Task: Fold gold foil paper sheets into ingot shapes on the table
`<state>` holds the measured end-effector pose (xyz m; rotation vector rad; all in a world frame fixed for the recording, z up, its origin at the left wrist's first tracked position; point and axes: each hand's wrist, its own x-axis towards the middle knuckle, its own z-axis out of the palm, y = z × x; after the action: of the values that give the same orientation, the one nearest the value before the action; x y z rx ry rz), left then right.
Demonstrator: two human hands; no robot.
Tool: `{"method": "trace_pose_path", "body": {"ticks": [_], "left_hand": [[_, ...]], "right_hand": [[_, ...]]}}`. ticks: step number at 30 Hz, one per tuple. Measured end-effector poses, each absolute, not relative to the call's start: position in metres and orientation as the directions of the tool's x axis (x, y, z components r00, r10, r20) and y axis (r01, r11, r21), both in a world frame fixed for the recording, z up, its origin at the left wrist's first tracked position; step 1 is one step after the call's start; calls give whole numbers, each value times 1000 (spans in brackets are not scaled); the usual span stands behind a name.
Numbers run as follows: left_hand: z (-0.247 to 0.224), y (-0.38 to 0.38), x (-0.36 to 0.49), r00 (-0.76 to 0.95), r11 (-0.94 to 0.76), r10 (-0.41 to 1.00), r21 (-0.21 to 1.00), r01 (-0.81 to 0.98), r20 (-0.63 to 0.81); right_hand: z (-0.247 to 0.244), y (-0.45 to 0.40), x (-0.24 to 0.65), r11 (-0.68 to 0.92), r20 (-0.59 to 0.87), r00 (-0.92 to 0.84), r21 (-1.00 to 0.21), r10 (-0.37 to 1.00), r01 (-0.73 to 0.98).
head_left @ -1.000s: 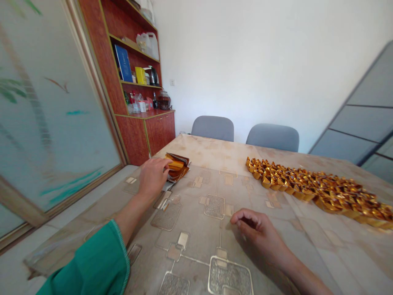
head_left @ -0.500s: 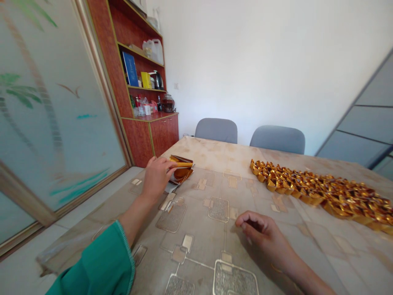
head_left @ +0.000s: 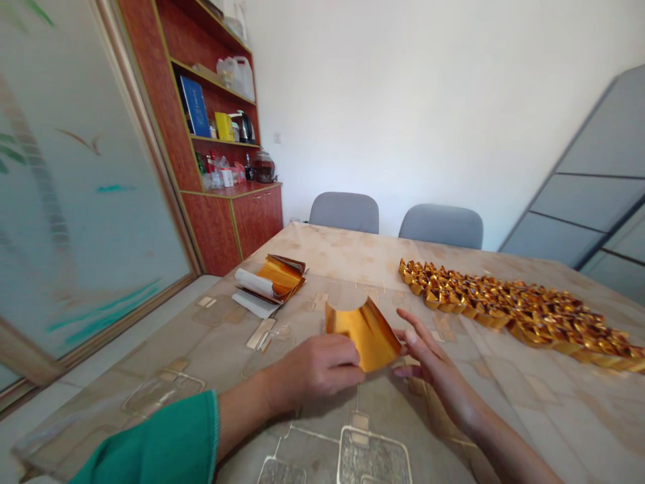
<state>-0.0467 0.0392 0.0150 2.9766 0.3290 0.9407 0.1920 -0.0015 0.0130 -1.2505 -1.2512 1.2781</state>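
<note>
Your L hand (head_left: 322,366) is clamped on the near-left edge of a gold sheet (head_left: 370,336), fingertips pinched together w/ the foil side showing. Your R hand (head_left: 428,359) has its fingers spread apart at the sheet's R edge; can't tell for sure if they're touching it, but they don't look closed on it. The sheet sits btwn your two hands, tilted up just over the table (head_left: 353,255), its sides curling up into a trough; no sharp crease shows, so I'd call this pc barely begun, shaping not yet done. Next out, beyond your L hand on the L side, there's a stack of sheets (head_left: 285,279), gold inside w/ pale backs, lying loosely curled. Those look like what's left; can't count them from here, tho it's clearly more than one. Over on the R, well apart from the stack & past your R hand, a long block of folded gold pieces (head_left: 504,302) stands packed close together, running toward the R edge of view. That's prob the finished lot, and it's big, so a good share seems done. Exact no. can't be read: the pcs overlap & the far ones blur. Overall: lots done, one in hand, some sheets unworked.
</note>
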Motion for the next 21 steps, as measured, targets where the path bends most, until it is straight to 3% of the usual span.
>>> {"method": "trace_pose_path", "body": {"ticks": [3, 6, 9, 12, 15, 17, 19, 21], "left_hand": [[1, 23, -31, 876, -995, 61, -41, 91, 479], [-8, 17, -26, 913, -995, 43, -64, 75, 405], [-10, 18, -30, 923, -997, 79, 15, 79, 377], [-6, 23, -34, 892, -975, 189, 185, 122, 410], [-3, 31, -38, 715, -873, 478, 363, 325, 510], [-2, 38, -40, 523, -788, 614, 416, 454, 591], [-3, 43, -43, 380, -746, 639, 417, 519, 669], [-3, 45, -46, 299, -739, 621, 413, 533, 725]], "right_hand": [[10, 4, 195, -7, -14, -38, -984, 999, 176], [-1, 10, 199, 40, 40, -9, -953, 999, 299], [-9, 14, 201, 63, 70, 6, -932, 998, 356], [-5, 14, 201, 110, 95, -68, -954, 993, 278], [6, 13, 201, 156, 144, -75, -970, 987, 186], [14, 10, 203, 242, 236, -57, -949, 970, 200], [23, 5, 205, 399, 397, -66, -873, 915, 280], [29, -2, 209, 588, 592, -126, -706, 796, 396]]}}
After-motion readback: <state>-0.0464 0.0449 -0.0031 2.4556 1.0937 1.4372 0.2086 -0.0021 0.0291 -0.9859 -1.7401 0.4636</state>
